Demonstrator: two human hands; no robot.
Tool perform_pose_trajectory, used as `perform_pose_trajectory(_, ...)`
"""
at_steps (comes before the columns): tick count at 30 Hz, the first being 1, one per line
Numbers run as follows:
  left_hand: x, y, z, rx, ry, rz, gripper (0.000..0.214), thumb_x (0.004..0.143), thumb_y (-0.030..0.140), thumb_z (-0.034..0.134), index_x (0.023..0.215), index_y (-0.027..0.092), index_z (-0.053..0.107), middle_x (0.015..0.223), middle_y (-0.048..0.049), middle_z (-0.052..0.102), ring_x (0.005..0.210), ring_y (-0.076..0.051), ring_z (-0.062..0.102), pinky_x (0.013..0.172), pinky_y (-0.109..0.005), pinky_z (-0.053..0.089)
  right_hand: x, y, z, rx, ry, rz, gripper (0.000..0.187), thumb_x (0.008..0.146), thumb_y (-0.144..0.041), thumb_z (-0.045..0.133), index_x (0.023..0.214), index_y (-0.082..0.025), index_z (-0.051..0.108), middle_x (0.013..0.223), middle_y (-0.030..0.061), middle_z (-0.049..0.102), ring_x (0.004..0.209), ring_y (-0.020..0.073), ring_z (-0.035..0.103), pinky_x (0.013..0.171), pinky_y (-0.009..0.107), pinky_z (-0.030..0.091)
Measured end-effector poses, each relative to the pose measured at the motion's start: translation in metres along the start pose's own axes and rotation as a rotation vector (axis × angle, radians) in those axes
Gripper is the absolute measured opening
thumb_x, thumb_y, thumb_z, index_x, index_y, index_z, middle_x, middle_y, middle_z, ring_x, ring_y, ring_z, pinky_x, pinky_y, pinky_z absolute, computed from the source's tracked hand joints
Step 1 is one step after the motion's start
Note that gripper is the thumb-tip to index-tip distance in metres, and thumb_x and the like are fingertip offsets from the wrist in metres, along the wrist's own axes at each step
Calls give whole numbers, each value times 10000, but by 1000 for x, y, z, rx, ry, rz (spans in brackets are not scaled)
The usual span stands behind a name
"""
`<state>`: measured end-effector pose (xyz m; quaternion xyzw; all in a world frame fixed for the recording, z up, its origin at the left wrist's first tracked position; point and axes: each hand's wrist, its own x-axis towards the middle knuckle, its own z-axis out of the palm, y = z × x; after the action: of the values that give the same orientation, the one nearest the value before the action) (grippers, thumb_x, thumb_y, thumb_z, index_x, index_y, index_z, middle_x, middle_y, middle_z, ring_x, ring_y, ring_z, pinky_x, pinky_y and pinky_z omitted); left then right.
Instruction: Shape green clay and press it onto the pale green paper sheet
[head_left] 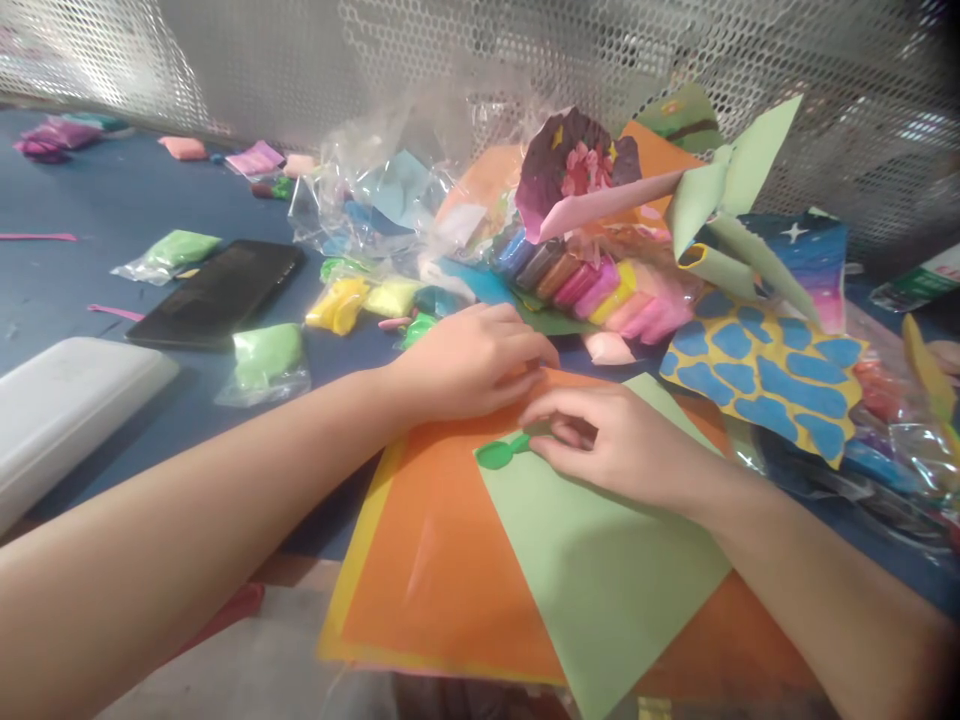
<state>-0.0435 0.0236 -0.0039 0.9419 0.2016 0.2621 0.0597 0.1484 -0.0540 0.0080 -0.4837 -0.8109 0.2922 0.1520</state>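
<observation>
A flat green modelling-clay shape (499, 453), a round disc with a short stem like a small spoon, lies on a pale green paper sheet (600, 590), which sits askew over an orange paper sheet (435, 570). The right hand (622, 445) is at the shape's stem, its fingers (559, 408) curled closed and pinching the end. The left hand (469, 365) lies just above, its fingers (525, 345) loosely curved on the orange paper, gripping nothing visible. Upper centre, a row of packaged clay bars (577, 280) sits beside a blue-and-yellow giraffe-patterned paper (765, 375). On the blue bench (97, 190) at left are a bag of light green clay (266, 365), a black tablet (217, 290) and a white plastic case (67, 410).
</observation>
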Motion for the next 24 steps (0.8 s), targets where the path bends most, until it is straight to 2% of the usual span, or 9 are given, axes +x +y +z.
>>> perform_pose_trajectory(5, -3, -1, 5, 48, -90, 118, 263, 919, 340, 480, 1066, 248, 677, 1218, -71, 629, 1154, -258, 506, 957, -403, 367, 0, 0, -2, -28, 54, -119, 132, 819, -171, 565, 892, -225, 660, 635, -43, 553, 581, 93, 503, 566, 205, 384)
perform_pose_trajectory(8, -5, -2, 7, 20, -137, 127, 243, 919, 332, 481, 979, 265, 707, 1291, -51, 591, 1231, -277, 457, 995, -433, 341, 0, 3, -4, -79, 62, -256, 165, 822, -152, 551, 867, -220, 694, 717, -18, 633, 650, 102, 550, 627, 220, 405)
perform_pose_trajectory(11, -6, -3, 8, -6, -152, 121, 230, 912, 317, 496, 957, 278, 717, 1308, -40, 582, 1247, -286, 444, 1008, -453, 334, 0, 7, -4, -170, 70, -362, 203, 833, -160, 535, 842, -229, 726, 724, -4, 647, 677, 115, 560, 627, 236, 396)
perform_pose_trajectory(17, -4, -2, 7, -44, -192, 101, 235, 915, 325, 491, 981, 283, 713, 1363, -31, 545, 1283, -295, 412, 1042, -479, 309, 2, 14, -4, -194, 43, -401, 193, 835, -191, 560, 837, -218, 751, 695, 6, 637, 639, 115, 551, 622, 246, 401)
perform_pose_trajectory(21, -5, -1, 9, -90, -286, 72, 237, 913, 328, 488, 979, 304, 715, 1456, -1, 447, 1349, -331, 332, 1056, -517, 285, 3, 15, -4, -196, 33, -419, 200, 836, -196, 559, 879, -231, 752, 773, 15, 688, 684, 121, 582, 646, 246, 417)
perform_pose_trajectory(24, -5, -1, 9, -101, -313, 40, 243, 912, 338, 484, 1000, 323, 710, 1457, 11, 445, 1365, -338, 308, 1061, -534, 270, 3, 15, -4, -215, 40, -428, 208, 819, -185, 574, 910, -242, 753, 808, 11, 708, 687, 120, 598, 631, 243, 421)
